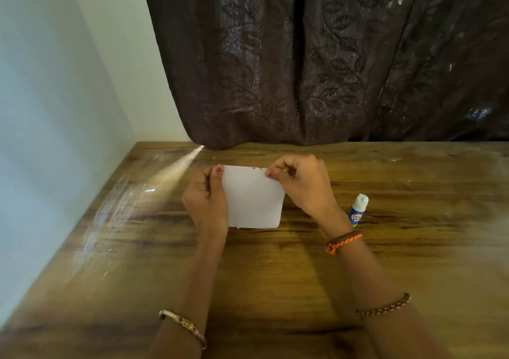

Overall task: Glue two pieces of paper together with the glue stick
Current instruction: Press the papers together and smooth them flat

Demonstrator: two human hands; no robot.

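Over the table [165, 262], left hand [205, 201] pinches the paper [253, 197] at its top left corner; right hand [303, 185] pinches the top right corner. Whether it is one sheet or two: cannot tell. Glue stick [357, 210] lies right of the paper, just beyond the right wrist.

Paper [252, 197] on table [137, 248], pinched between left hand [205, 204] and right hand [303, 185]; glue stick [357, 211] just right.

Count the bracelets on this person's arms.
3: an orange bracelet at the right wrist, a brown bracelet further up that forearm, and a gold bracelet on the left forearm.
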